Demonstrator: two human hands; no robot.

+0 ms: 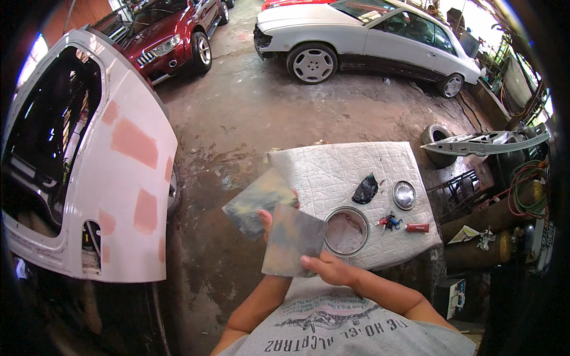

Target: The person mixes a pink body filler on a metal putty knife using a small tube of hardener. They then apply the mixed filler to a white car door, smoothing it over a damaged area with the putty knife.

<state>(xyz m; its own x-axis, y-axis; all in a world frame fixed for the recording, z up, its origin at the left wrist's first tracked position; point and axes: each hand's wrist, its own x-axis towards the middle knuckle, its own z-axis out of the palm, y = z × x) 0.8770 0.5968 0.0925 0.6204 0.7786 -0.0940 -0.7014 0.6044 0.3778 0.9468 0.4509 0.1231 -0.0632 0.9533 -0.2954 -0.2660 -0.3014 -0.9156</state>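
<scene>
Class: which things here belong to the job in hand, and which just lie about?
Belong, judging by what shows:
far stained plate, in the left hand
near stained plate, in the right hand
open tin of pinkish paste
probably the round lid and red tube

Lying about, apparently:
key-like bunch
black scrap
tyre

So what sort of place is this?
Probably a car body repair shop: a white body panel with pinkish patches stands at left, a white car and a dark red car are parked beyond, and an open tin of pinkish paste sits in front.
</scene>
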